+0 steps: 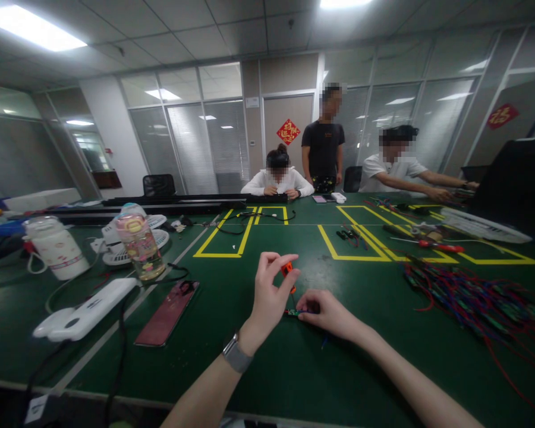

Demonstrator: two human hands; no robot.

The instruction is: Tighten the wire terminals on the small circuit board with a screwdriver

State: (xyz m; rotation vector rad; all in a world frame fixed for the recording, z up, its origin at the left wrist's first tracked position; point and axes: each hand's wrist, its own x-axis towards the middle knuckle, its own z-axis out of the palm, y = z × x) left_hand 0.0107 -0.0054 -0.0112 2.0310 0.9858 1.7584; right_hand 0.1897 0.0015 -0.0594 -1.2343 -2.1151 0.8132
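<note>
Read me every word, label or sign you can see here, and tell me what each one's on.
"福" on the red door diamond, hung on the door.
Red wall diamond on the glass wall: too blurred to read.
Small plaque beside the door: too small to read.
Bottle label and mug print: no readable words.

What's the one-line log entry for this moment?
left hand: pinching orange-handled tool | right hand: holding small circuit board on green table | nearby: wire bundle, phone
</note>
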